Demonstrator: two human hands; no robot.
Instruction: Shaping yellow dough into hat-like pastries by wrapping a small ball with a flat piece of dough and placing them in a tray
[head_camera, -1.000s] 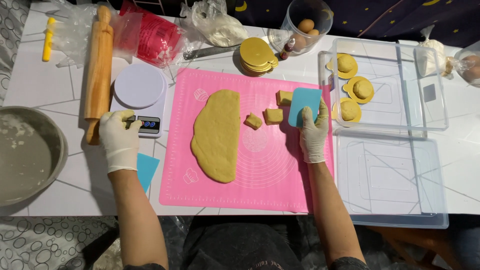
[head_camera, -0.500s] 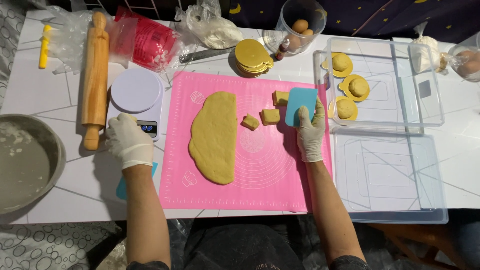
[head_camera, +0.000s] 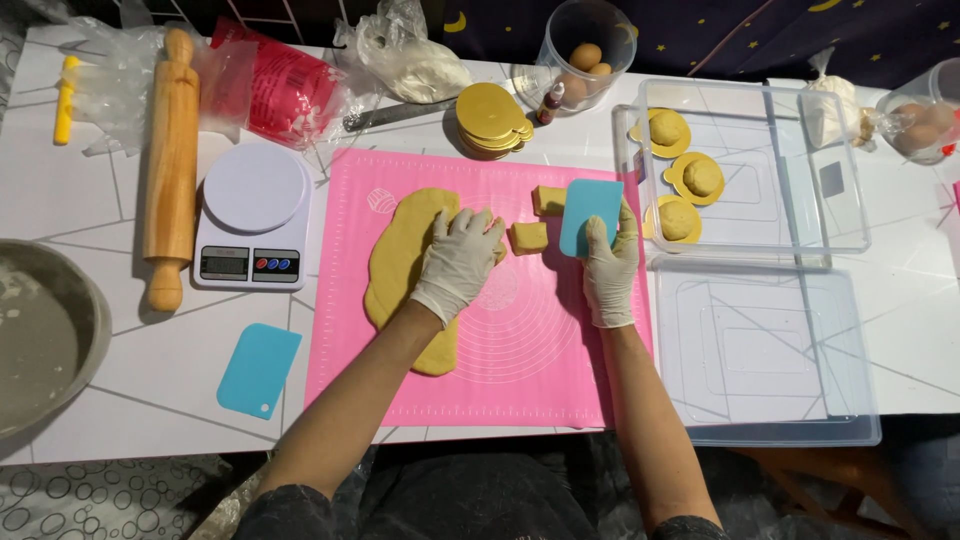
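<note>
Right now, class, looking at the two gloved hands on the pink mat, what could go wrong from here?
1. The left hand presses on the yellow dough slab; it may squash it unevenly.
2. The right hand holds the blue scraper close to the small dough pieces; a slip could nick them.
3. The rolling pin might roll against the kitchen scale.

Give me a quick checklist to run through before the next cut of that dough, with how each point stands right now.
1. Left hand steadying the dough slab: ok, it rests on the slab's right edge.
2. Blue scraper held in the right hand: ok.
3. Cut dough pieces out of the scraper's way: ok, they lie to its left.
4. Dough on the pink mat: ok.
5. Room in the clear tray for more balls: ok, three gold discs filled, the rest bare.
6. Scale switched on: cannot tell.
</note>
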